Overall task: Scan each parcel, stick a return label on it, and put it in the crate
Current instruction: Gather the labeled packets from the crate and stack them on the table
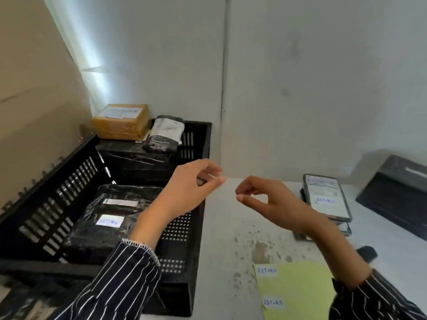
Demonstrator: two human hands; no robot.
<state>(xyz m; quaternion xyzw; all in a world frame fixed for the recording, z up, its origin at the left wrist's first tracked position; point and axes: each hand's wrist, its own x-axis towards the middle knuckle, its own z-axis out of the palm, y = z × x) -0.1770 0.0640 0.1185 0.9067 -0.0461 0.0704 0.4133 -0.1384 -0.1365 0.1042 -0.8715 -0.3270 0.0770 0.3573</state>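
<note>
the fingers (217, 180) of the left hand (191, 181) were curled narrow, thumb tip close to the forefinger tip, and held no thing that i could see. the fingers (240, 197) of the right hand (268, 199) were narrow too, thumb and forefinger meeting in a small ring, with no thing visible in them. the two hands were near each other in the air, tips pointing to each other but apart.

the left hand hung above the right rim of the black crate (69, 181); the right hand hung above the pale surface (219, 227). down and left of the left fingers, well apart from them, a black parcel (92, 236) lay flat inside the crate with a white return label (109, 221) on its top. farther back in the crate lay a big black-wrapped parcel (138, 158) with a grey bag parcel (165, 132) on it, and a brown box (120, 121) at the far corner.

right of the right hand, a flat parcel (327, 197) with a return mark lay on a small stack. near the right forearm lay a yellow-green sheet (298, 287) carrying two return labels (266, 270).
</note>
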